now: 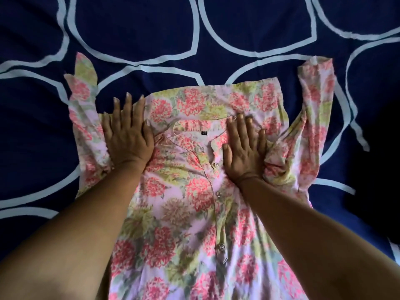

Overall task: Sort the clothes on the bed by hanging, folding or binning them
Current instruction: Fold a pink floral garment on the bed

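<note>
A pink floral button-front garment (184, 191) lies spread on the bed, collar away from me, buttons running down its middle. Its two long sleeves stretch up at the left (83, 98) and right (313, 109). My left hand (127, 133) lies flat, fingers straight, on the left shoulder beside the collar. My right hand (244, 146) presses flat on the right side of the collar, fingers spread. Neither hand grips the cloth. The garment's lower part runs out of view at the bottom.
The bed is covered by a navy bedsheet (194, 29) with large pale blue rings. A dark shape (376, 180) sits at the right edge; I cannot tell what it is.
</note>
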`<state>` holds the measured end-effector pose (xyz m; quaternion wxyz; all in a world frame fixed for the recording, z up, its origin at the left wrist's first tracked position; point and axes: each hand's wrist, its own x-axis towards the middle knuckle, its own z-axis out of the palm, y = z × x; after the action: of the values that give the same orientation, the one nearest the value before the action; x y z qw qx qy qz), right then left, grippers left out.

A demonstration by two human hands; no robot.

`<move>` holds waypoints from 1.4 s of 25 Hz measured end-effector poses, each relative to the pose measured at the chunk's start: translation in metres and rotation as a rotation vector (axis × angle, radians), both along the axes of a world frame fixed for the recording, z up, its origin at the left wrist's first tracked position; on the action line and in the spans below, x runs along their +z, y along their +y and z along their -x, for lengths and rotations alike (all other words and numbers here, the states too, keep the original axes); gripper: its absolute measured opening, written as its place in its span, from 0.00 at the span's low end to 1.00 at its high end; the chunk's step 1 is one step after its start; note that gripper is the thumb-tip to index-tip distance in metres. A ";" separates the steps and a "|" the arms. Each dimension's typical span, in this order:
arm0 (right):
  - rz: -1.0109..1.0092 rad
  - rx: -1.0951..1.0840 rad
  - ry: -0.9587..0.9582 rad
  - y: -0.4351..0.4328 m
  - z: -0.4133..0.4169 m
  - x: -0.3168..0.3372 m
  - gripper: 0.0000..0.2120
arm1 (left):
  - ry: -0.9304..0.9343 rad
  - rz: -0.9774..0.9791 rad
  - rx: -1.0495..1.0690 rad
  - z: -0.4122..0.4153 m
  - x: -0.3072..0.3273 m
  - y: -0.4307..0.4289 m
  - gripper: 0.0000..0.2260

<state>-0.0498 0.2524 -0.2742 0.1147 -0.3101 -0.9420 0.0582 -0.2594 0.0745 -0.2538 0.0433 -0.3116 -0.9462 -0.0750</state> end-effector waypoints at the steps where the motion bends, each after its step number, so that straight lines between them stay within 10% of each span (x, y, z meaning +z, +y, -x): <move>1: -0.004 0.000 -0.024 0.002 0.001 0.002 0.29 | -0.009 0.024 -0.003 0.000 0.003 0.001 0.26; 6: 0.172 0.059 -0.208 0.003 -0.002 0.035 0.27 | -0.085 0.095 -0.029 -0.005 0.037 -0.001 0.25; 11: 0.305 -0.193 0.051 0.059 -0.004 0.097 0.17 | 0.044 0.132 -0.182 -0.015 0.082 -0.019 0.21; 16: 0.589 -0.003 -0.275 0.074 0.004 0.114 0.12 | -0.289 0.194 -0.036 -0.015 0.091 -0.018 0.15; 21: 0.521 -0.088 -0.313 0.067 0.027 0.132 0.06 | -0.103 0.153 -0.023 -0.018 0.102 -0.031 0.08; 27: 0.576 -0.185 0.108 0.040 0.053 0.147 0.19 | -0.119 -0.198 0.321 -0.006 0.116 -0.006 0.16; 35: 0.404 -0.084 -0.233 -0.092 -0.144 0.075 0.30 | -0.196 -0.014 -0.136 -0.226 0.038 -0.116 0.25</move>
<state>0.0945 0.1607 -0.1996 -0.0569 -0.3704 -0.9042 0.2047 -0.0336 -0.0410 -0.2157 -0.0524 -0.3659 -0.9221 -0.1146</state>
